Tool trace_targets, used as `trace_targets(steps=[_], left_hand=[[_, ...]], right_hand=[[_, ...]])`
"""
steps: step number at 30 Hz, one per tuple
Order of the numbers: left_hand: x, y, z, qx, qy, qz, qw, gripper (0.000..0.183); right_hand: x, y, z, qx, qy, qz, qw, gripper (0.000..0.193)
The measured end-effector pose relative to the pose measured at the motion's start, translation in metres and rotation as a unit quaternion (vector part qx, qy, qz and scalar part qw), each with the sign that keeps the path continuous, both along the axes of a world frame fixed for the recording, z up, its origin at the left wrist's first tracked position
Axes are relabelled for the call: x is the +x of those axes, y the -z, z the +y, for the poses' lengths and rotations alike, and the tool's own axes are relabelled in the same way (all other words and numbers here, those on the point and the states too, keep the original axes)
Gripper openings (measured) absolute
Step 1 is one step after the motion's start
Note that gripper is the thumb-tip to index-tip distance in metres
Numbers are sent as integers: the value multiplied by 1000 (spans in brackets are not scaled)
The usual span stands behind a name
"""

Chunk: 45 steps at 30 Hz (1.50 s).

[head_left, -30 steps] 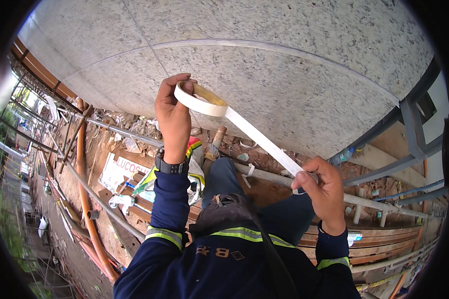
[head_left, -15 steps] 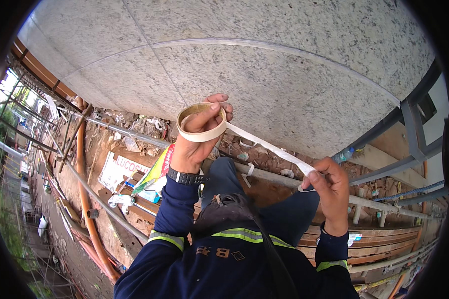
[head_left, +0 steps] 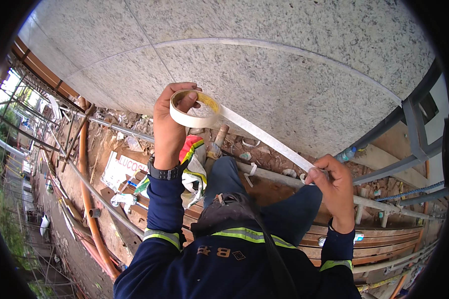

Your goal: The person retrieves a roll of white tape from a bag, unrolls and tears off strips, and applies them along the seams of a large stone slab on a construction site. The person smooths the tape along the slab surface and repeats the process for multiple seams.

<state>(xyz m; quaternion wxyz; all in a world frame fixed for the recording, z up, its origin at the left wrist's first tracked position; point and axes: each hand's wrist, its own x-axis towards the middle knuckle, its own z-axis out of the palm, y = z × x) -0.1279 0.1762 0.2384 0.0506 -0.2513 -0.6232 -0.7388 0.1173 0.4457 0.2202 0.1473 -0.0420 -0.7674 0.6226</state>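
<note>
Below the speckled grey wall (head_left: 284, 94), the left hand (head_left: 168, 122) has swung up and leftward, away from the right hand (head_left: 336, 185). Its grip is closed on the tape roll (head_left: 195, 121), thumb inside the ring, so the roll sits higher than half a second ago. The white strip (head_left: 264, 138), then twisted, now runs flat and straight, its end pinched between right thumb and fingers.
</note>
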Motion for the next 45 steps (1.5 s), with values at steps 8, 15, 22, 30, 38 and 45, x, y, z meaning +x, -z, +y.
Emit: trace_targets(steps=[8, 15, 22, 30, 38, 45], left_hand=[[-26, 8, -23, -1, -77, 32, 997, 16], [-44, 14, -35, 9, -152, 77, 985, 15], [-42, 3, -44, -78, -290, 200, 933, 13], [-9, -13, -37, 224, 256, -159, 927, 39], [23, -15, -26, 146, 165, -182, 958, 25], [6, -12, -20, 117, -68, -60, 989, 15]], right_hand=[[7, -4, 1, -6, 5, -22, 1000, 19], [10, -4, 2, 17, 9, -7, 1000, 20], [13, -9, 4, 9, 3, -19, 1000, 18], [5, -1, 35, -4, 28, -39, 999, 14], [11, 8, 58, -28, 77, -30, 996, 13], [12, 0, 50, 38, 45, -49, 997, 15]])
